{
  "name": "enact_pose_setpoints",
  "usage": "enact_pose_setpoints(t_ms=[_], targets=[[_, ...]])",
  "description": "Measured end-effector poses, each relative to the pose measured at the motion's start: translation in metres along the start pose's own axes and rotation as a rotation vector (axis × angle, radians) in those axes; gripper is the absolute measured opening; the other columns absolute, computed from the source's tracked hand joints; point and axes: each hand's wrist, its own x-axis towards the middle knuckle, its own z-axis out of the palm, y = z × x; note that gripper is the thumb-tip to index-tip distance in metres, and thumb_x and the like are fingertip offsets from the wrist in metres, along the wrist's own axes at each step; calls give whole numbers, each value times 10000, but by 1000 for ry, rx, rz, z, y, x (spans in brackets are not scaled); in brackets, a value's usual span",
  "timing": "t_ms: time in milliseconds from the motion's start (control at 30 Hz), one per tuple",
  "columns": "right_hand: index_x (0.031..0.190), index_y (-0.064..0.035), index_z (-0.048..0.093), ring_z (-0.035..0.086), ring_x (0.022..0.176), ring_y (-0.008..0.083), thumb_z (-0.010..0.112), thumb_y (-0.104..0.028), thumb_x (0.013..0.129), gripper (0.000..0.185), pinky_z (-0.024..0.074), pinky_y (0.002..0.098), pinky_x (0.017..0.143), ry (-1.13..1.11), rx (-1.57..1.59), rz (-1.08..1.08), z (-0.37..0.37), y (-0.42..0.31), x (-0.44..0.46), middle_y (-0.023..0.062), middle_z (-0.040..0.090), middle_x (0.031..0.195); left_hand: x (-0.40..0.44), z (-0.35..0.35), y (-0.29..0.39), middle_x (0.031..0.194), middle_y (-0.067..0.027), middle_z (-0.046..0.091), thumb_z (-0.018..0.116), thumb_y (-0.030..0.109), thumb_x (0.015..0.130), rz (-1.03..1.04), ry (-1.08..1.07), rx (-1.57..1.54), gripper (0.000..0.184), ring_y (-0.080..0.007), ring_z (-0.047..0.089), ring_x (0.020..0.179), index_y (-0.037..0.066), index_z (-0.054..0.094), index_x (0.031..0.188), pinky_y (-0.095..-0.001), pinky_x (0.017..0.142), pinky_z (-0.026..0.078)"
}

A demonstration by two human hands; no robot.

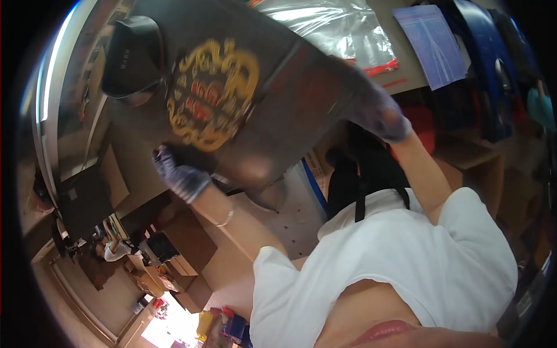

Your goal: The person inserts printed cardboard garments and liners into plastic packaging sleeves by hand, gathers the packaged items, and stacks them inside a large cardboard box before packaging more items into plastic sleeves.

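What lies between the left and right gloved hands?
In the head view, a dark panel with a gold-and-red emblem lies between the left hand and the right hand.

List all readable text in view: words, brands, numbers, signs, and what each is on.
Nothing reads with certainty:
Dark bag or box: red characters inside a gold emblem, too blurred to quote.
Same item, adjoining face: red marks, illegible.
Black curved hood, upper left: short line of pale lettering, too small and blurred.
Blue-violet printed sheet, upper right: any print too faint to read.
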Motion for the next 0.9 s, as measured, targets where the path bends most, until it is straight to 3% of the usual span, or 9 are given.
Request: enact_pose_setpoints(t_ms=[100, 167, 200, 300, 367, 433, 533, 633, 900], targets=[[1240, -38, 447, 518, 1040, 248, 689, -227, 754, 575, 423, 321, 859, 83, -534, -14, -18, -40, -47, 106, 541, 1149, -48, 52, -70, 810, -13, 551, 518, 124, 866, -63, -263, -29, 143, -103, 521, 706, 34, 532, 977, -234, 620, 447], [1174, -60, 531, 558, 975, 264, 695, -196, 748, 476, 441, 332, 832, 163, -1610, 43, -83, -71, -93, 111, 574, 1106, -102, 126, -97, 844, -37, 571, 507, 77, 868, -230, -197, 108, 204, -110, 529, 698, 38, 527, 1067, -249, 606, 468], [1116, -59, 570, 574, 941, 264, 674, -159, 763, 381, 447, 338, 820, 261, -1907, -108, -99, -85, -104, 116, 591, 1069, -112, 153, -109, 882, -60, 588, 513, 16, 849, -341, -458, -47, 254, -127, 554, 731, 17, 521, 1104, -259, 638, 484], [1032, -22, 609, 585, 918, 246, 613, -89, 803, 239, 448, 349, 807, 207, -2956, -329, -143, -161, -139, 122, 610, 1028, -103, 176, -230, 880, -113, 588, 613, 84, 770, -19, -864, 587, 257, -204, 585, 800, 41, 562, 1018, -300, 700, 499], [1024, -4, 604, 581, 932, 252, 604, -101, 814, 231, 439, 349, 818, 576, -2361, -128, -179, -217, -182, 128, 610, 1026, -100, 197, -268, 782, -115, 572, 649, 76, 702, 557, -957, 1356, 202, -278, 571, 760, 54, 595, 895, -335, 731, 485], [1041, -2, 593, 575, 954, 255, 606, -71, 803, 248, 428, 363, 851, 801, -2135, -137, -187, -232, -210, 145, 604, 1037, -88, 198, -306, 769, -124, 563, 653, 71, 669, 443, -1054, 1339, 155, -308, 554, 777, 55, 609, 817, -360, 750, 466], [1046, 24, 571, 565, 931, 214, 595, -77, 823, 246, 421, 341, 845, 748, -2435, -92, -223, -243, -265, 118, 600, 1046, -69, 191, -342, 765, -123, 581, 637, 54, 675, 329, -1039, 1060, 131, -293, 566, 759, 36, 617, 803, -348, 716, 464], [1056, 34, 558, 557, 913, 200, 603, -72, 818, 264, 419, 334, 844, 941, -1999, -141, -204, -233, -252, 110, 596, 1042, -68, 189, -367, 776, -119, 600, 622, 37, 670, 91, -811, 1023, 142, -293, 577, 744, 46, 624, 812, -350, 703, 470], [1026, 22, 581, 566, 901, 216, 619, -97, 810, 249, 423, 347, 816, 988, -1772, -76, -194, -230, -260, 113, 612, 999, -111, 248, -294, 886, -138, 569, 666, 150, 634, 367, -891, 1368, 238, -307, 544, 888, 75, 592, 848, -396, 765, 450]])
